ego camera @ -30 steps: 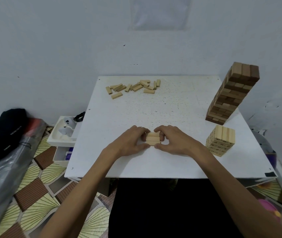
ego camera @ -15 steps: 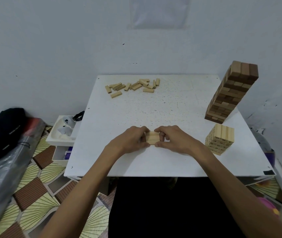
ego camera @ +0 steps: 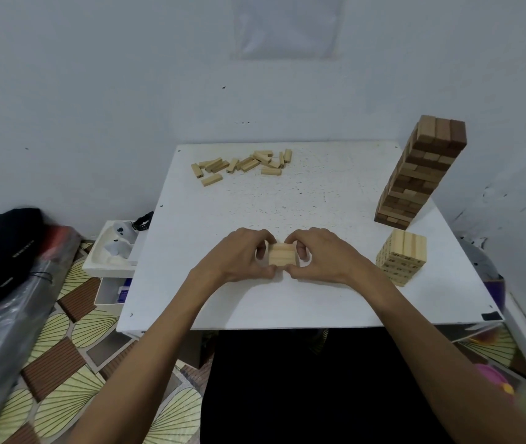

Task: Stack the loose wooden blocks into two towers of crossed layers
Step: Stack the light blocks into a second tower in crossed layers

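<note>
Single head-worn wide-angle view, looking forward and down, close over a white table (ego camera: 303, 302), wall behind

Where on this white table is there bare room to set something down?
Bare: the middle of the table, between the far loose blocks and the hands; also the near left corner beside the left hand. Crowded: the right side, with the tall tower and short tower past the right hand, and the block layer both hands pinch.
</note>
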Available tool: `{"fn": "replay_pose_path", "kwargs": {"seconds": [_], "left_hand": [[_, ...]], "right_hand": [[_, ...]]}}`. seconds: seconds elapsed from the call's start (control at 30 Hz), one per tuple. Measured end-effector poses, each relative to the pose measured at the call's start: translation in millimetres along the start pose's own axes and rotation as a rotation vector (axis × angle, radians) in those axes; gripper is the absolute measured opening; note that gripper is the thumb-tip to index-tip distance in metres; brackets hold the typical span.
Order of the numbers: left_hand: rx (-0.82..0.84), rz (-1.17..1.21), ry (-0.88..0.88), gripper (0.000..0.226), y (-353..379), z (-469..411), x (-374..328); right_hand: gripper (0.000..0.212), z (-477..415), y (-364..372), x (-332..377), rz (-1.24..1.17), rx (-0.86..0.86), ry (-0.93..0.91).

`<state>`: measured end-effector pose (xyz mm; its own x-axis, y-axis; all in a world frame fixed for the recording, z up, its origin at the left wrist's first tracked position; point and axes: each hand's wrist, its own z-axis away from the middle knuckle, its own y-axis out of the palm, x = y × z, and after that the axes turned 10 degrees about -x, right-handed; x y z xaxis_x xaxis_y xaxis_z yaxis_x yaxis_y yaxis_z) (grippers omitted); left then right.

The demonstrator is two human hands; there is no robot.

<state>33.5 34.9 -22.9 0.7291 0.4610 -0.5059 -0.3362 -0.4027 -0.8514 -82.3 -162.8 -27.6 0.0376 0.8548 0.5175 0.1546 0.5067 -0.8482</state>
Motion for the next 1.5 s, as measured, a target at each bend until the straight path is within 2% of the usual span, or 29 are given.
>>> {"fn": "replay_pose_path", "kwargs": {"seconds": [0.37,0.87,1.17,1.5], "left_hand": [[-0.066,0.085,0.107,0.048,-37.9,-33.3,-43.5],[0.027,0.126,0.284,0.042,-8.1,-88.4,-125.2],[0.110,0.080,0.352,0.043,20.7,-113.1,-163.3],[0.128,-0.005,0.355,0.044,39.4,-114.8,-166.0]], "right_hand": [[0.047,8.5,-63.0,1.3,-0.136,-0.146,0.052],[0.044,66.8,-147.8,-37.0,-0.011,-0.243,0.122],[0.043,100.0,-164.9,-71.5,0.059,-0.251,0.225],[0.052,107.6,-155.2,-85.9,0.095,-0.209,0.282]]}}
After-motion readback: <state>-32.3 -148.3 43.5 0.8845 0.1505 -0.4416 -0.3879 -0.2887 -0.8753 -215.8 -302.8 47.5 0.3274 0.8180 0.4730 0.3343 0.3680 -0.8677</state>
